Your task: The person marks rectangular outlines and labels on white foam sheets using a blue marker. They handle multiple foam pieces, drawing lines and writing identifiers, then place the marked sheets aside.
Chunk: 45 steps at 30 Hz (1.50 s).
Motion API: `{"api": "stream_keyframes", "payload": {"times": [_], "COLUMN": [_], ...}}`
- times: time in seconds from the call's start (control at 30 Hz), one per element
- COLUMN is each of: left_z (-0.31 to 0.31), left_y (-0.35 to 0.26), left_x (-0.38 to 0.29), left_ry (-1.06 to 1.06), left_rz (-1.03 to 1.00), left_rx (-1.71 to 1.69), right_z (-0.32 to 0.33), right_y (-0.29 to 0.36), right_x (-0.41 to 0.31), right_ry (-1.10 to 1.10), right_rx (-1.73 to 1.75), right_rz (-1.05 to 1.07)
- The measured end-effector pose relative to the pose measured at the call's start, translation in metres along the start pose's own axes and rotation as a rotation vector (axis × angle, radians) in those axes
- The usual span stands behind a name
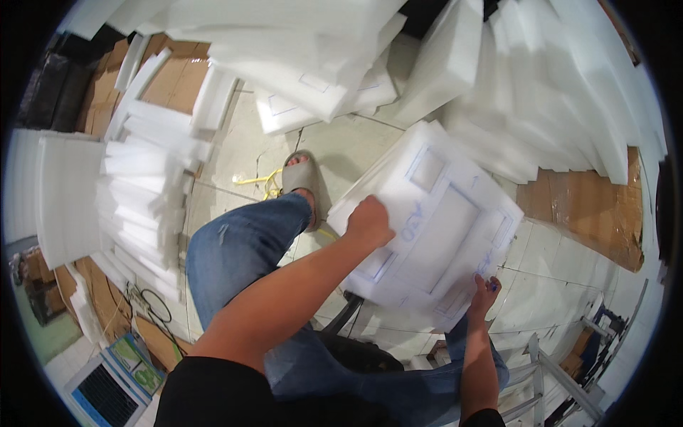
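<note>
A thick white foam block (453, 235) with rectangular recesses outlined in blue lies tilted before my knees, blue handwriting on its face. My left hand (370, 223) is curled into a fist against the block's left part; its fingertips are hidden, so whether it grips the foam does not show. At the lower right edge is my right hand (483, 294), its thumb and fingers closed around a small blue object (493, 287), probably a pen. That hand is close to a patch of blue writing. More white foam layers show along the block's left side.
White foam sheets (533, 96) stand at the upper right, beside cardboard (581, 208). Stacked foam strips (139, 197) line the left. Yellow strapping (272, 184) lies near my sandalled foot (300, 176). Cables (155, 307), an air cooler (109, 389) and a metal frame (539, 373) are lower down.
</note>
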<state>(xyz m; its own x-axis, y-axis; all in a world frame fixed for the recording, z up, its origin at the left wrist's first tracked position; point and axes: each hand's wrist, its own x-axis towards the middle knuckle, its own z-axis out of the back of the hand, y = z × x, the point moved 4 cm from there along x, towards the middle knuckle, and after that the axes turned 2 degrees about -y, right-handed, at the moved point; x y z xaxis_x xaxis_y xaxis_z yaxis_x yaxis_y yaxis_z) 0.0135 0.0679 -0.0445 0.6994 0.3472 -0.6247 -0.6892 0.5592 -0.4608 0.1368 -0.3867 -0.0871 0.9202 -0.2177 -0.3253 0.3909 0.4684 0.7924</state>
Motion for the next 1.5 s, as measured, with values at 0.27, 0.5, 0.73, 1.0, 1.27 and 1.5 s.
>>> {"api": "stream_keyframes", "payload": {"times": [0.27,0.5,0.73,1.0,1.27,1.5], "left_z": [-0.011,0.008,0.080,0.102,0.103,0.102], "left_y": [0.019,0.018,0.004,-0.067,-0.099,-0.093], "left_x": [-0.029,-0.025,0.022,0.129,0.158,0.164], "left_ry": [0.028,0.152,-0.093,-0.236,0.097,0.069], "left_rz": [0.058,0.151,0.080,-0.547,-0.406,-0.470], "left_rx": [-0.001,0.015,-0.249,0.000,0.270,0.353], "right_z": [0.009,-0.001,0.002,-0.003,0.005,-0.002], "right_y": [-0.012,0.006,0.008,0.026,0.013,0.020], "right_x": [-0.022,-0.038,-0.045,-0.041,-0.037,-0.034], "right_ry": [-0.075,-0.016,-0.016,-0.022,-0.074,-0.022], "right_rx": [-0.057,0.097,0.188,0.018,-0.092,-0.096], "right_rz": [0.018,-0.098,-0.170,0.080,0.103,0.018]}}
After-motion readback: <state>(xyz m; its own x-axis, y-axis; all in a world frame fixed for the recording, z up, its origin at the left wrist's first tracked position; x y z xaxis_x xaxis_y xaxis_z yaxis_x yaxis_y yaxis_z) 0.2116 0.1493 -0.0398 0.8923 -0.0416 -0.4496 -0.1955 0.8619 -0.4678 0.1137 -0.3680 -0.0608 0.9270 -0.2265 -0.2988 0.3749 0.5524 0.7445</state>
